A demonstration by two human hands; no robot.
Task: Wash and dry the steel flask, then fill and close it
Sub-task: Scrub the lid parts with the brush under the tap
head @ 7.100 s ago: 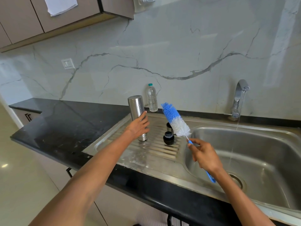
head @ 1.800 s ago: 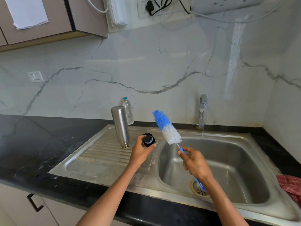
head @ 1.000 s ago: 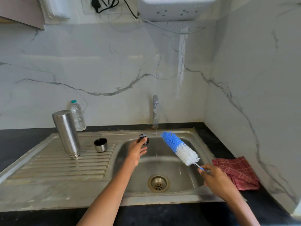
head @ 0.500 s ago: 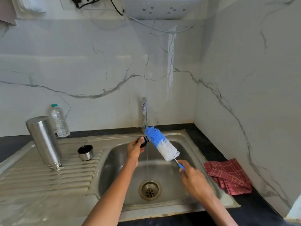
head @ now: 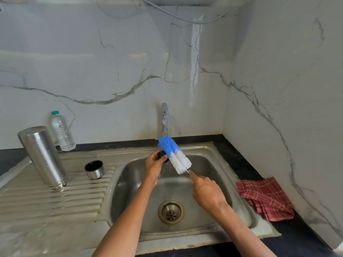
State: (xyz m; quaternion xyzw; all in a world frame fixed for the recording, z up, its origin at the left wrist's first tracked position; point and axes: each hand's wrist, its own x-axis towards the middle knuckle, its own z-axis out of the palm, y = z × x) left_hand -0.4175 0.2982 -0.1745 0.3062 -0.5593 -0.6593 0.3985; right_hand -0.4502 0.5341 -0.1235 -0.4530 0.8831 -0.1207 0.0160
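While the left hand [head: 155, 166] pinches the small black stopper [head: 161, 154] over the sink [head: 213, 151] and the right hand [head: 206, 190] grips the brush [head: 174, 154], the steel flask [head: 41, 156] stands inverted on the drainboard, probably light, rigid and slippery when wet, best held around its middle.

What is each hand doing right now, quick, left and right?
Left hand: fingers grip the small black flask stopper over the sink.
Right hand: fingers grip the bottle brush by its handle.
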